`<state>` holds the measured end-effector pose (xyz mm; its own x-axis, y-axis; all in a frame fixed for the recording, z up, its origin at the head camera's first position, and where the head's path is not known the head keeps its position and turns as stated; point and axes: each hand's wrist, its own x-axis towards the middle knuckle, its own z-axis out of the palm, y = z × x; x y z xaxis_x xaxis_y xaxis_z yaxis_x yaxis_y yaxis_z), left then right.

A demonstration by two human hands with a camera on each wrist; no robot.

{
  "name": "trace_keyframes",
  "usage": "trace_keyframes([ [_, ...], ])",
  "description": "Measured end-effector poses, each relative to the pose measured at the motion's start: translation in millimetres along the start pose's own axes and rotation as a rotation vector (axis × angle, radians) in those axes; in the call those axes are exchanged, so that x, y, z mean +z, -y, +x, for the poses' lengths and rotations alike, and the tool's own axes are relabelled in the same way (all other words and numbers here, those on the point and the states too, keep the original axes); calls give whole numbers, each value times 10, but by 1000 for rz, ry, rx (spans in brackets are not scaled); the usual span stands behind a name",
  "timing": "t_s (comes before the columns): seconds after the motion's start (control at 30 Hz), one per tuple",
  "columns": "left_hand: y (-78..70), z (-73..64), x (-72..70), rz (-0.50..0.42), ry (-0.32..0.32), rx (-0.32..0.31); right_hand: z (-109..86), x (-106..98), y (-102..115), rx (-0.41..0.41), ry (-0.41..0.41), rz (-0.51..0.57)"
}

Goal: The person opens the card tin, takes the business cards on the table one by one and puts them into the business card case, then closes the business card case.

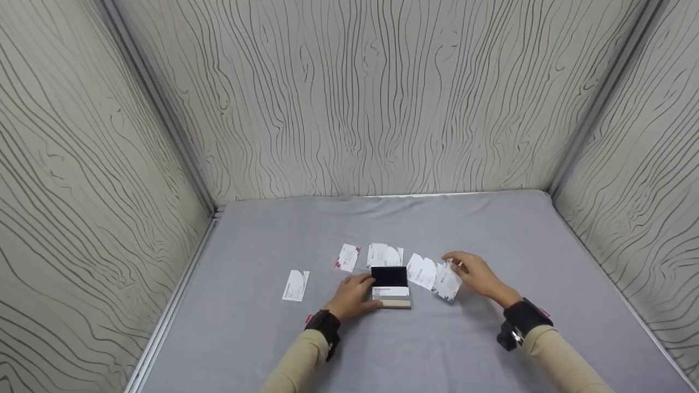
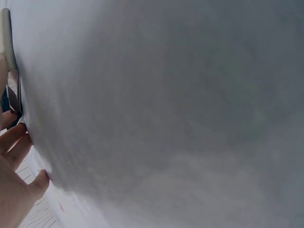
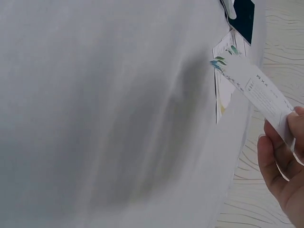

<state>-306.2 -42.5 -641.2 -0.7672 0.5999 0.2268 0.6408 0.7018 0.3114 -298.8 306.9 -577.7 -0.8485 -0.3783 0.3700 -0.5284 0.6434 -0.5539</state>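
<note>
A small card case (image 1: 392, 303) lies opened on the table, its dark inside facing up and a white card (image 1: 390, 291) showing in it. My left hand (image 1: 352, 297) holds the case by its left side, thumb at the near corner and fingers farther back. To the right, my right hand (image 1: 480, 275) pinches a white business card (image 3: 259, 92) with leafy print at one corner, held tilted. In the head view this card overlaps other white cards (image 1: 421, 271) lying right of the case.
Behind the case lie more white cards (image 1: 378, 253). A card with red corners (image 1: 348, 257) is to their left, and another white card (image 1: 295, 285) lies farther left. Grey cloth (image 1: 262, 229) covers the table, and wood-patterned panels (image 1: 349, 98) enclose it at the back and sides.
</note>
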Motion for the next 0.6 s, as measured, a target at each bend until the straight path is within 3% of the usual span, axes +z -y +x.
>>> trace_keyframes([
  [0.33, -28, -1, -42, -13, 6, -11, 55, 226, 87, 70, -30, 77],
  [0.6, -45, -9, -46, -17, 30, -28, 99, 388, 154, 73, -168, 126],
])
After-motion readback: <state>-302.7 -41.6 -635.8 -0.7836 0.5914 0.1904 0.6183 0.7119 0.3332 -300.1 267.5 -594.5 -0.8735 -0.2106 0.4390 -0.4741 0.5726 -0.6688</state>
